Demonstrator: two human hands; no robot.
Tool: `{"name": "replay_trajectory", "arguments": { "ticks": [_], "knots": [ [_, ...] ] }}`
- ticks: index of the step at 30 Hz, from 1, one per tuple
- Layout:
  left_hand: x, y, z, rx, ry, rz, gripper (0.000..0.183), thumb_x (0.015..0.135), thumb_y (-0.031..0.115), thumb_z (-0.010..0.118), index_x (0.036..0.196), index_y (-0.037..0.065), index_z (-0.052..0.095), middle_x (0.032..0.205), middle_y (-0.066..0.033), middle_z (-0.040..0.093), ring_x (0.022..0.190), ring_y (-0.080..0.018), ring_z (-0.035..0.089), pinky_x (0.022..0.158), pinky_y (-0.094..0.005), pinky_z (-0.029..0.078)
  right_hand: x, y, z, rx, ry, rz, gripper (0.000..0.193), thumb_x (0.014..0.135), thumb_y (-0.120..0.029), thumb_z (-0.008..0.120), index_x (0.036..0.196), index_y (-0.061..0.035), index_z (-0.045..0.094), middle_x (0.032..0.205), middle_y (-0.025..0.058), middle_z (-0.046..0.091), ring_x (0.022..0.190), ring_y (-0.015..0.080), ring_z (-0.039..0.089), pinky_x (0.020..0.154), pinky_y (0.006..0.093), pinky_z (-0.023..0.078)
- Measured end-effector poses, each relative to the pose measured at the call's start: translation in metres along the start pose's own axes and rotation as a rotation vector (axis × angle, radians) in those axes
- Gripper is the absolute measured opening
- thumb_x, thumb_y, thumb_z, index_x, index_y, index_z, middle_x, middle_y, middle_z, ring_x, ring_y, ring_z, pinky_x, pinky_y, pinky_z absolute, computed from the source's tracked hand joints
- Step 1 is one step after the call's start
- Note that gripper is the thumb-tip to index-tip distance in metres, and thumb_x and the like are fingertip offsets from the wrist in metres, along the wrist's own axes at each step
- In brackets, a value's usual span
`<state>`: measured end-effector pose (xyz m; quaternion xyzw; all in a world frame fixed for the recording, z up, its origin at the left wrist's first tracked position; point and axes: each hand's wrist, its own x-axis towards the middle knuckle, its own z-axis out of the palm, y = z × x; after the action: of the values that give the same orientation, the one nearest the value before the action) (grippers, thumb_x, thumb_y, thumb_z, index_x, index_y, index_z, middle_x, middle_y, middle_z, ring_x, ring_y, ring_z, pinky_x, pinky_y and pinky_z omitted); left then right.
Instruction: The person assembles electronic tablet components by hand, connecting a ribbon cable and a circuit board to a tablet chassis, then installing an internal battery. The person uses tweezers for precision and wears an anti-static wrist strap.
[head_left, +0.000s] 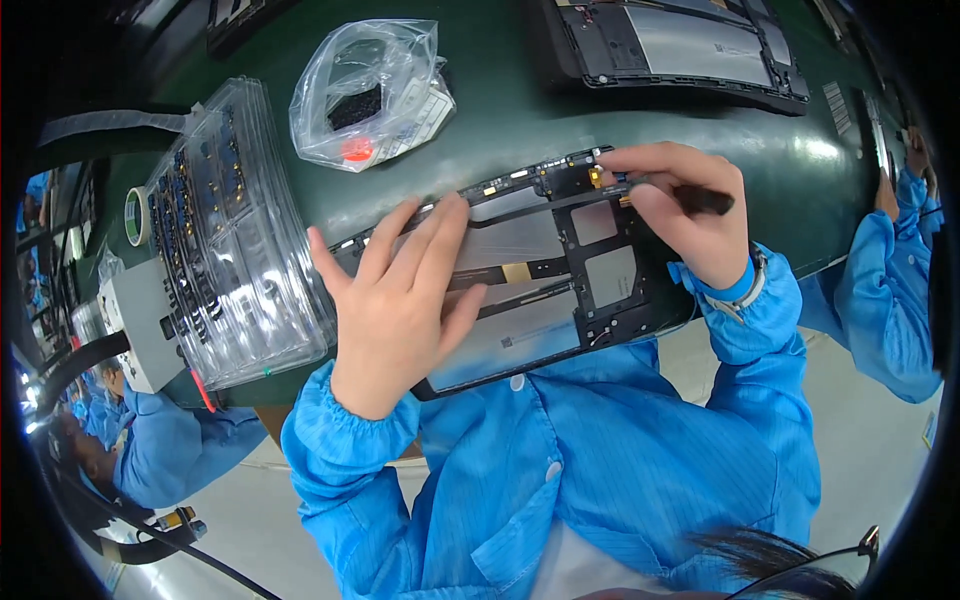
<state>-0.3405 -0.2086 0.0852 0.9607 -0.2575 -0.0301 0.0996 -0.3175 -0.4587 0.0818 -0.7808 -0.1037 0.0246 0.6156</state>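
An opened tablet (515, 245), its batteries, flex cables and circuit board exposed, lies at a slant in front of me. My left hand (395, 300) rests on its left part with fingers spread and palm down, fingertips near the far edge. At the tablet's far right corner, my right hand (700, 205) is closed around a slim black hand tool (708, 200). Its thin end points left over the circuit board, beside a small gold connector (597, 177). The fingers partly cover the tool, so its exact kind cannot be made out.
Left of the tablet stands a stack of clear plastic trays (240, 240) with small parts. A clear plastic bag (370, 95) lies beyond, and a tape roll (137, 216) sits far left. Another opened tablet (690, 50) is at the back right. Co-workers in blue sit at both sides.
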Motion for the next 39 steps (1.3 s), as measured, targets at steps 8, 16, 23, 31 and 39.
{"name": "replay_trajectory", "arguments": {
  "ticks": [8,16,23,31,39],
  "knots": [
    [0.001,0.0,-0.003,0.119,-0.026,0.043,0.053,0.07,0.027,0.062,0.12,0.017,0.051,0.127,0.0038,0.045,0.12,-0.0201,0.039,0.097,-0.0638,0.002,-0.002,0.015,0.002,-0.15,0.069,0.125,0.025,0.071,0.002,0.065,0.095,-0.0027,0.063,0.069,-0.0023,0.056,0.052,0.0016,0.033,0.048,0.0168,0.027],
    [0.005,0.007,0.001,0.378,0.024,0.07,0.046,0.069,0.021,0.061,0.114,0.018,0.057,0.125,0.0074,0.047,0.118,-0.0161,0.041,0.097,-0.0637,0.006,0.002,0.021,0.003,-0.483,0.067,-0.051,0.022,0.068,-0.006,0.071,0.088,-0.0034,0.062,0.071,0.0087,0.059,0.061,0.0189,0.059,0.055,0.0285,0.047],
    [0.016,0.016,-0.004,0.502,0.058,0.321,0.038,0.065,0.018,0.061,0.102,0.01,0.062,0.119,0.0056,0.049,0.114,-0.0085,0.042,0.098,-0.0601,0.016,-0.001,0.022,0.002,-0.62,0.057,-0.179,0.023,0.068,-0.007,0.07,0.089,-0.0044,0.062,0.073,0.0093,0.059,0.063,0.0236,0.058,0.057,0.03,0.047],
    [0.038,0.026,-0.022,0.595,-0.039,0.582,0.023,0.068,0.009,0.057,0.089,0.003,0.065,0.106,-0.0026,0.054,0.111,-0.0184,0.043,0.101,-0.0484,0.027,0.0,0.004,-0.002,-0.595,0.053,-0.11,0.028,0.067,-0.009,0.071,0.093,-0.0069,0.062,0.07,0.0076,0.057,0.065,0.0225,0.058,0.057,0.0296,0.047],
    [-0.023,0.052,-0.028,-0.039,0.151,0.467,0.025,0.071,0.015,0.055,0.093,0.007,0.064,0.113,-0.0045,0.055,0.108,-0.0197,0.05,0.093,-0.0459,0.035,0.018,-0.018,0.005,-0.578,0.01,-0.439,0.023,0.071,-0.007,0.067,0.094,-0.0074,0.061,0.071,0.0086,0.056,0.065,0.0243,0.057,0.056,0.0314,0.046]
  ]
}}
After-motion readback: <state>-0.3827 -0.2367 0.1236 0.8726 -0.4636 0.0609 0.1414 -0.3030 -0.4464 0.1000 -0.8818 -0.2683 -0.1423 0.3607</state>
